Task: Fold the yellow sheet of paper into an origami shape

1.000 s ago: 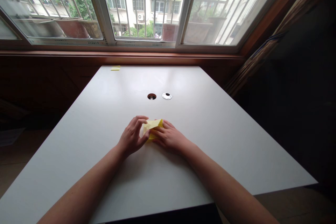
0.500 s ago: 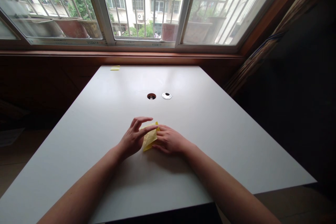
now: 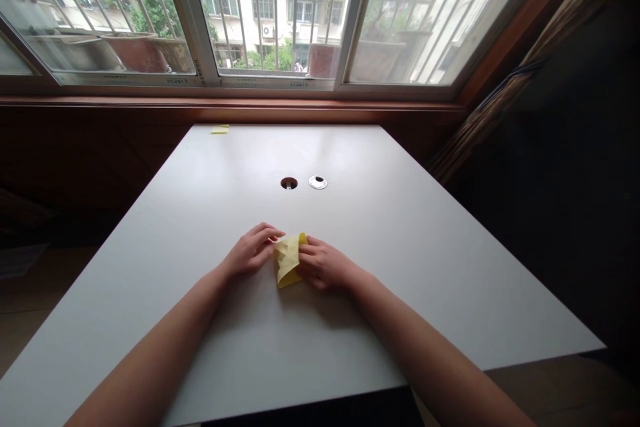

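Observation:
A folded sheet of yellow paper (image 3: 287,259) stands partly raised off the white table, in front of me, creased and with its lower edge gaping. My right hand (image 3: 325,265) grips it from the right, its fingers partly hidden behind and within the fold. On the other side, my left hand (image 3: 251,251) has its thumb and bent fingers closed at the paper's upper left edge; the exact contact at the fingertips is hard to see.
The white table (image 3: 200,213) has a round cable hole (image 3: 289,183) with a loose round cover (image 3: 318,182) beside it. A small yellow slip (image 3: 220,129) lies at the far left edge. Behind runs a barred window (image 3: 275,13); a curtain (image 3: 500,93) hangs at right.
My left hand has drawn back slightly to the left and its raised fingers have come down and closed at the paper's edge. The paper has turned and bulged open a little.

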Available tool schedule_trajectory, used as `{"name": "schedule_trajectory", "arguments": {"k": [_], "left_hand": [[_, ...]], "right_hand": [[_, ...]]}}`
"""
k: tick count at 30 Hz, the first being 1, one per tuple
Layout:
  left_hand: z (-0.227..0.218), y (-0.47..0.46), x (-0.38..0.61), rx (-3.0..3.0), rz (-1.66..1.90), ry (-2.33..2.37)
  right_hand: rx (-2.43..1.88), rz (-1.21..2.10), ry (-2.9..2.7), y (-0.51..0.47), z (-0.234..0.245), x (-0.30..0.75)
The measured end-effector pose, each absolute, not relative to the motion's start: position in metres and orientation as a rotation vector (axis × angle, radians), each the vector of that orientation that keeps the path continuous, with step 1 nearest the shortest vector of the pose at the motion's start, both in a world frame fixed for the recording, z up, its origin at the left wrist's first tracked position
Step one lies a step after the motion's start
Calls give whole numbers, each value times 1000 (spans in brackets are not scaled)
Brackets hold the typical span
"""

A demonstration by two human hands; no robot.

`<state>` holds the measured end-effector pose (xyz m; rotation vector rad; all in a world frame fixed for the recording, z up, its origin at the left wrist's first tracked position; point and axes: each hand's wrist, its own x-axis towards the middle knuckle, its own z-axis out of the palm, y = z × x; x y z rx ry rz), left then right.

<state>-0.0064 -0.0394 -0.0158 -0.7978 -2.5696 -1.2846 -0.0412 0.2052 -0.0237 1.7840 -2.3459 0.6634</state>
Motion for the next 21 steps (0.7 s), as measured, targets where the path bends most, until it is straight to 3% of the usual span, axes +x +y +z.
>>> {"name": "schedule_trajectory", "arguments": {"k": [10, 21], "left_hand": [[-21, -43, -9, -1072, -941, -2690], [-24, -47, -10, -1030, -886, -2757]], "right_hand": [[1689, 595, -2509, 216, -22, -41], [1667, 606, -2588, 217, -23, -40]]}}
